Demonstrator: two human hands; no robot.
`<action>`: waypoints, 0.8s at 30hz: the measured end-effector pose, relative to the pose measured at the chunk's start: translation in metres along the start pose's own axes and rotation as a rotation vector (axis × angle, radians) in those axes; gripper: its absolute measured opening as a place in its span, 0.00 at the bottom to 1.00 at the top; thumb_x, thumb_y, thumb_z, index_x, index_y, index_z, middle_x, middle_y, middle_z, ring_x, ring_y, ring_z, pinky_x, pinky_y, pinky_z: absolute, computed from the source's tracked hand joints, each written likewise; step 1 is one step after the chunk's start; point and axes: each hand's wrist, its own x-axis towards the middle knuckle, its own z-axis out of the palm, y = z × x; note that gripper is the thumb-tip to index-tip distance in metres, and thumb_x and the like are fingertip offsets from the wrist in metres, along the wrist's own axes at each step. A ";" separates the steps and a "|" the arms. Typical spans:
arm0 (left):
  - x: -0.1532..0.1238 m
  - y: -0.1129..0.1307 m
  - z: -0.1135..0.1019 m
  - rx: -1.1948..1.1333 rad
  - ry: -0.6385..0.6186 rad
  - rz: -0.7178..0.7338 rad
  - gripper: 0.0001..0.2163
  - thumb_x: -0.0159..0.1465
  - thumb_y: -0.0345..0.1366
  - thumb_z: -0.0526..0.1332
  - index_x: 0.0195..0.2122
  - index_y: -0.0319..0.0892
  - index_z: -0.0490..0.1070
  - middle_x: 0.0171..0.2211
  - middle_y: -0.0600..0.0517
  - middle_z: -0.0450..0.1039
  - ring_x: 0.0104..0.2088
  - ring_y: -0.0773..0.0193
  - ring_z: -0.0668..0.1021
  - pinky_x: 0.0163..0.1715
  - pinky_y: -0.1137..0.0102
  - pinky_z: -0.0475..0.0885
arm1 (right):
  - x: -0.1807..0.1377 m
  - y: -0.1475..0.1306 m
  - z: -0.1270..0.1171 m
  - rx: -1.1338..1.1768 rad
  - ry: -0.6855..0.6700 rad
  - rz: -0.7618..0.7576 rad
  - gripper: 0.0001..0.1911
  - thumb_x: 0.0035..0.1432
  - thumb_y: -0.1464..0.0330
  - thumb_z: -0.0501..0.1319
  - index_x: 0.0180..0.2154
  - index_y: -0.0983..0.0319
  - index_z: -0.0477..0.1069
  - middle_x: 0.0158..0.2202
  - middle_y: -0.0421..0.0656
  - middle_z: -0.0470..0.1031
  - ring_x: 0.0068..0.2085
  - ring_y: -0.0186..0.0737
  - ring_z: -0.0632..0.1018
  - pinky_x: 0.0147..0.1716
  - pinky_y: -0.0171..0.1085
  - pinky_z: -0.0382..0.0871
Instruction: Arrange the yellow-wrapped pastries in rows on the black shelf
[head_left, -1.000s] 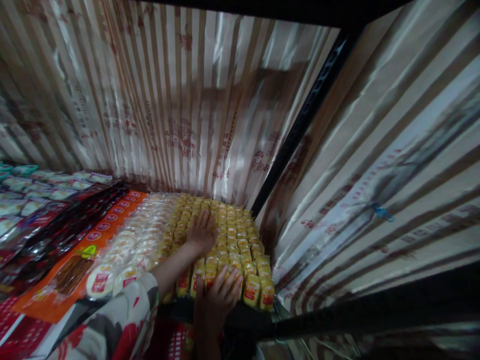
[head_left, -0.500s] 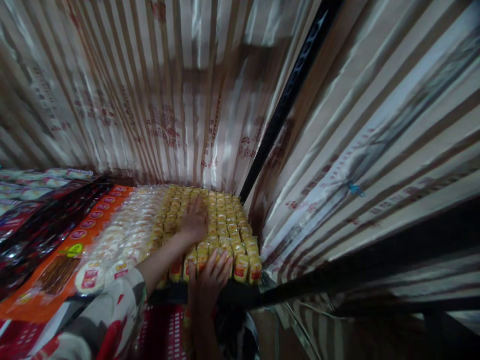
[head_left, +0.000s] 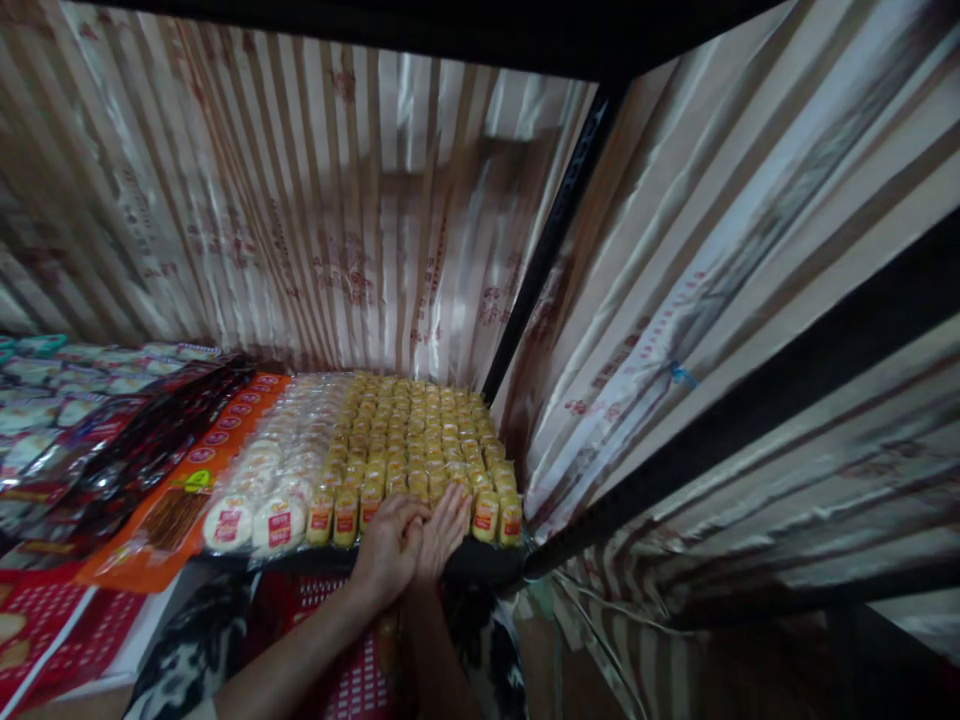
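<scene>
Rows of small yellow wrapped snack cakes stand packed together on the shelf, red labels on the front ones. At their front edge lies my right hand, fingers stretched out flat against the front cakes. Right beside it and touching it is my left hand, its fingers curled in. Whether anything is inside those curled fingers is hidden. Left of the yellow cakes stand rows of round white wrapped cakes.
An orange snack packet, dark red packets and white packets lie farther left. A red basket is below the shelf. Black metal posts and striped curtains close off the back and right.
My left hand has come down from the top of the yellow cakes to the front edge, against my right hand, and its fingers have curled. My right hand stays at the front.
</scene>
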 end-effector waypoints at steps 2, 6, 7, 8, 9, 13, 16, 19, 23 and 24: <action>-0.012 -0.008 -0.001 -0.090 0.084 -0.096 0.13 0.57 0.30 0.48 0.33 0.42 0.72 0.35 0.49 0.74 0.39 0.63 0.75 0.43 0.68 0.71 | 0.002 -0.002 -0.006 -0.035 -0.024 -0.011 0.35 0.57 0.59 0.41 0.63 0.66 0.38 0.63 0.56 0.46 0.64 0.50 0.45 0.51 0.56 0.51; -0.033 -0.028 0.004 -0.178 0.168 -0.300 0.12 0.56 0.32 0.49 0.33 0.41 0.72 0.35 0.48 0.75 0.38 0.61 0.76 0.42 0.64 0.71 | 0.006 -0.005 -0.016 -0.095 -0.064 -0.034 0.44 0.53 0.51 0.51 0.62 0.72 0.45 0.62 0.62 0.47 0.63 0.56 0.48 0.50 0.53 0.55; -0.036 -0.032 0.006 -0.180 0.163 -0.332 0.11 0.56 0.33 0.49 0.32 0.41 0.72 0.34 0.48 0.75 0.37 0.61 0.76 0.42 0.64 0.71 | 0.007 -0.005 -0.019 -0.095 -0.068 -0.028 0.43 0.53 0.51 0.52 0.62 0.71 0.46 0.62 0.63 0.48 0.63 0.56 0.49 0.50 0.52 0.55; -0.039 -0.036 0.008 -0.181 0.151 -0.356 0.11 0.56 0.32 0.50 0.32 0.41 0.72 0.33 0.49 0.75 0.37 0.61 0.76 0.42 0.64 0.71 | 0.008 -0.006 -0.021 -0.086 -0.075 -0.020 0.42 0.53 0.51 0.52 0.61 0.71 0.48 0.61 0.62 0.49 0.63 0.56 0.50 0.50 0.51 0.56; -0.041 -0.040 0.010 -0.186 0.131 -0.370 0.10 0.56 0.32 0.50 0.32 0.42 0.72 0.33 0.50 0.75 0.37 0.61 0.76 0.42 0.64 0.70 | 0.009 -0.008 -0.024 -0.068 -0.090 -0.008 0.39 0.55 0.52 0.51 0.61 0.69 0.48 0.62 0.62 0.49 0.63 0.55 0.50 0.51 0.51 0.55; -0.045 -0.050 0.021 -0.231 0.049 -0.426 0.10 0.55 0.28 0.51 0.31 0.42 0.72 0.34 0.51 0.76 0.37 0.63 0.77 0.42 0.67 0.71 | 0.017 -0.012 -0.038 0.087 -0.107 0.085 0.29 0.61 0.59 0.42 0.58 0.69 0.53 0.61 0.60 0.50 0.62 0.52 0.51 0.52 0.52 0.54; -0.046 -0.055 0.030 -0.264 0.038 -0.466 0.11 0.54 0.26 0.51 0.30 0.42 0.71 0.33 0.51 0.76 0.35 0.65 0.77 0.39 0.68 0.72 | 0.021 -0.008 -0.045 0.139 -0.119 0.124 0.28 0.62 0.61 0.38 0.56 0.71 0.56 0.59 0.60 0.54 0.62 0.49 0.53 0.53 0.51 0.53; -0.047 -0.058 0.036 -0.278 0.013 -0.470 0.10 0.55 0.25 0.51 0.30 0.41 0.71 0.32 0.51 0.76 0.34 0.65 0.77 0.38 0.70 0.72 | 0.022 -0.001 -0.045 0.122 -0.138 0.117 0.29 0.61 0.60 0.37 0.56 0.70 0.58 0.57 0.60 0.58 0.60 0.48 0.58 0.52 0.49 0.55; -0.047 -0.056 0.041 -0.308 -0.046 -0.467 0.11 0.55 0.25 0.50 0.31 0.40 0.71 0.32 0.51 0.75 0.33 0.66 0.77 0.37 0.70 0.71 | 0.022 0.000 -0.048 0.122 -0.104 0.072 0.29 0.60 0.62 0.37 0.57 0.67 0.57 0.57 0.57 0.60 0.60 0.49 0.59 0.50 0.50 0.57; -0.046 -0.054 0.041 -0.322 -0.061 -0.477 0.11 0.55 0.25 0.49 0.31 0.40 0.71 0.32 0.51 0.75 0.32 0.67 0.76 0.37 0.71 0.71 | 0.022 -0.001 -0.051 0.117 -0.116 0.044 0.28 0.61 0.63 0.37 0.58 0.67 0.56 0.58 0.56 0.59 0.61 0.49 0.57 0.51 0.51 0.57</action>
